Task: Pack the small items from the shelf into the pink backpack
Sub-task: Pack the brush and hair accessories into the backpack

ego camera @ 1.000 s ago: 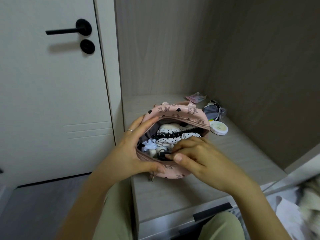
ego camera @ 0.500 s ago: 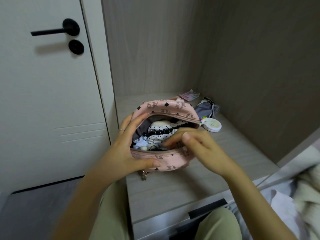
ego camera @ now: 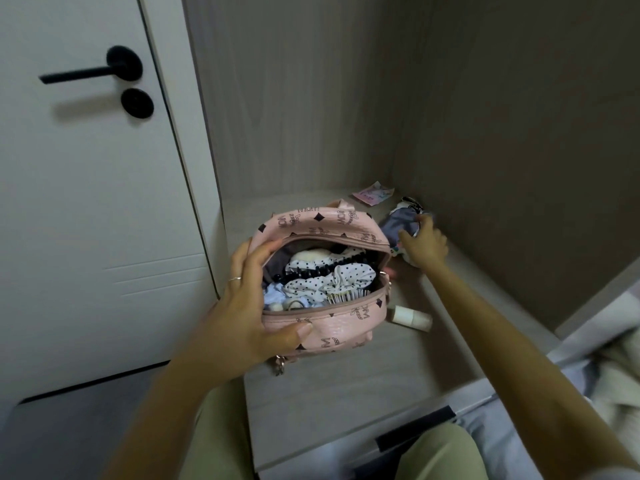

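Head view, looking down into a wooden alcove. At centre frame, on the pale shelf (ego camera: 346, 393), a pink backpack (ego camera: 341, 329), zip open, packed with polka-dot cloth (ego camera: 329, 286) and a black comb (ego camera: 317, 270). Gripped at its left side by the left hand (ego camera: 247, 306), thumb pressed on the front wall, fingers curled over the rim. Right of centre, the right hand (ego camera: 425, 247) stretched to a grey pouch (ego camera: 398, 224), fingertips touching it; gripping or not, cannot tell. Just right of the backpack, a small white tube (ego camera: 412, 315) lying flat. Further back, a pink packet (ego camera: 372, 195). Upper left, a black door handle (ego camera: 90, 70).
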